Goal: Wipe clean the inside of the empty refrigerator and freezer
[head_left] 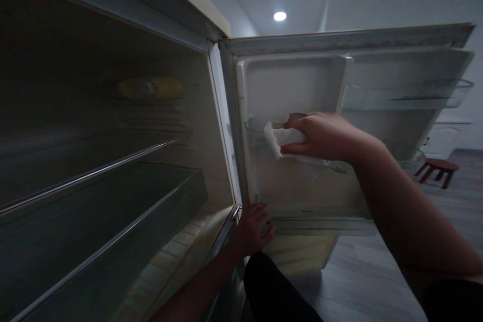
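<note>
My right hand (315, 136) is closed round a folded white cloth (285, 138), held at a small clear shelf on the inside of the open refrigerator door (290, 83). The cloth bunches out past my fingers, and its exact material is hard to tell. Lower down, my left hand (255, 229) rests against the bottom hinge-side corner of the door, fingers a little bent and apart, holding nothing I can see. Beside it is a small metal hinge piece (236, 212).
To the left is the dark refrigerator compartment with a glass shelf (94, 173), a clear drawer front (113, 246) and a yellowish object (151, 87) at the back. Clear door racks (400, 98) line the door's right side. A reddish stool (439, 165) stands on the floor beyond.
</note>
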Demonstrator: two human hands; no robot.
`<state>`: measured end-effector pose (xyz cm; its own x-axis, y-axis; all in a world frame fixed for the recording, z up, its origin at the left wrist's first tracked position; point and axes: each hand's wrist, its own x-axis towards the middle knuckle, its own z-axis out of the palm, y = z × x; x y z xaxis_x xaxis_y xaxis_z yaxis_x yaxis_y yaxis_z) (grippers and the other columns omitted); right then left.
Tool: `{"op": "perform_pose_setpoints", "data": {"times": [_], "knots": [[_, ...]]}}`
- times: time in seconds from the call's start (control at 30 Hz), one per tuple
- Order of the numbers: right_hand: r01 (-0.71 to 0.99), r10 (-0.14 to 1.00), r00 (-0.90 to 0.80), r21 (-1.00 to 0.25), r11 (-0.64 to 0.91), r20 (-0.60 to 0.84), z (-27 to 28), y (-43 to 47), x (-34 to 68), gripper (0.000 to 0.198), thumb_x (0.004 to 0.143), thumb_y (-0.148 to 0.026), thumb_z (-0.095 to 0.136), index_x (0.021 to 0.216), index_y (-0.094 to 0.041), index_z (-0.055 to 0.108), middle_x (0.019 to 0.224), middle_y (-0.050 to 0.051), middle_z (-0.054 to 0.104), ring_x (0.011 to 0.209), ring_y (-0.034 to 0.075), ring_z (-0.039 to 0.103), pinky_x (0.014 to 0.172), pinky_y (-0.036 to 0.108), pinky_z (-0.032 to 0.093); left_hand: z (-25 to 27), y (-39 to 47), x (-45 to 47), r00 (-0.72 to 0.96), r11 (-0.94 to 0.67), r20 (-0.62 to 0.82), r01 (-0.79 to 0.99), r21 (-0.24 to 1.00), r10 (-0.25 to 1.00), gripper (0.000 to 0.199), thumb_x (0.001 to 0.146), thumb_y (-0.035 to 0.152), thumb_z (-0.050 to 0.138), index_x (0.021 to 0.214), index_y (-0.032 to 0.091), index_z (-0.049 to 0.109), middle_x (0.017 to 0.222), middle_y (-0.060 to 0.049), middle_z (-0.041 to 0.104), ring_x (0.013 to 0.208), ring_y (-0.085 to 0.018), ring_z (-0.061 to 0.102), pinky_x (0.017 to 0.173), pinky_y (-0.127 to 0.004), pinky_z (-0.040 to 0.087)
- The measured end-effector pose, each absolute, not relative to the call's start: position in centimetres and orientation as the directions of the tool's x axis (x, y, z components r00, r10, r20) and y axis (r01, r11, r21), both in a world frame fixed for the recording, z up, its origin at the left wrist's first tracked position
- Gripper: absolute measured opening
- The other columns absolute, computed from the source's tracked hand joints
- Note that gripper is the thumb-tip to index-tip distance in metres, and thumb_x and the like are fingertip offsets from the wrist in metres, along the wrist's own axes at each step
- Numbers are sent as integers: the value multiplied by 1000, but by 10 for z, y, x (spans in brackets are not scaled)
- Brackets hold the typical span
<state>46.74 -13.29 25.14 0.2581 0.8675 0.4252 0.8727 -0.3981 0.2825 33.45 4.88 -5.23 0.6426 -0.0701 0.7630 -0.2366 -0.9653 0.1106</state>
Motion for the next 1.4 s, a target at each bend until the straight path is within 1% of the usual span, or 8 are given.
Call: {"op": "perform_pose_setpoints", "data": {"times": [0.27, 0.47, 0.6, 0.77, 1.0, 1.17, 1.3, 1.4], "knots": [[890, 856, 200, 276, -362, 477, 246, -81, 432, 58, 92, -64, 59, 127, -19, 70, 109, 14, 75, 91, 25, 68, 75, 30, 43, -54, 50, 334, 675, -967, 734, -229, 115, -73, 5, 88, 26, 64, 90, 23, 61, 101, -6, 73, 117, -25, 64, 125, -61, 23], [886, 834, 199, 268, -377, 514, 243, -86, 432, 62, 98, -68, 44, 119, -18, 73, 103, 15, 75, 88, 24, 67, 73, 30, 40, -56, 56, 335, 671, -964, 735, -248, 94, -100, 9, 88, 29, 67, 89, 23, 61, 99, -4, 73, 112, -23, 66, 124, -58, 24], [880, 837, 292, 212, -425, 463, 247, -115, 452, 68, 99, -72, 35, 109, -18, 76, 95, 13, 75, 79, 21, 66, 67, 28, 36, -53, 55, 335, 671, -971, 731, -234, 55, -121, 10, 90, 31, 67, 92, 22, 62, 99, -4, 73, 109, -22, 66, 126, -57, 23], [825, 788, 432, 161, -542, 439, 249, -139, 474, 70, 92, -76, 41, 104, -18, 78, 84, 11, 73, 72, 21, 64, 63, 29, 35, -46, 49, 335, 704, -975, 699, -218, 44, -126, 6, 92, 28, 64, 94, 23, 62, 98, -3, 72, 110, -22, 65, 126, -57, 24], [900, 897, 315, 203, -386, 310, 263, -103, 455, 57, 88, -66, 58, 108, -16, 77, 96, 15, 76, 82, 23, 67, 70, 30, 41, -45, 47, 336, 699, -976, 706, -211, 56, -111, 5, 93, 29, 61, 92, 23, 61, 99, -4, 71, 105, -22, 65, 127, -59, 21], [933, 924, 143, 263, -245, 353, 262, -74, 436, 57, 91, -61, 60, 118, -12, 73, 117, 19, 72, 99, 27, 67, 86, 34, 44, -49, 53, 334, 679, -968, 725, -241, 65, -121, 7, 90, 28, 64, 90, 23, 60, 97, -4, 71, 106, -22, 65, 127, -58, 19], [937, 926, 77, 291, -194, 370, 260, -89, 445, 50, 92, -49, 65, 131, -18, 66, 122, 15, 71, 100, 25, 67, 80, 31, 42, -48, 56, 332, 685, -970, 716, -237, 46, -134, 6, 91, 27, 64, 90, 23, 61, 97, -4, 72, 104, -22, 66, 126, -59, 20], [930, 937, 138, 282, -234, 322, 261, -116, 463, 45, 89, -43, 68, 128, -21, 65, 114, 10, 74, 91, 22, 67, 71, 28, 38, -47, 57, 331, 690, -971, 710, -237, 42, -138, 6, 90, 27, 65, 90, 23, 62, 95, -3, 72, 105, -22, 66, 125, -58, 24]]}}
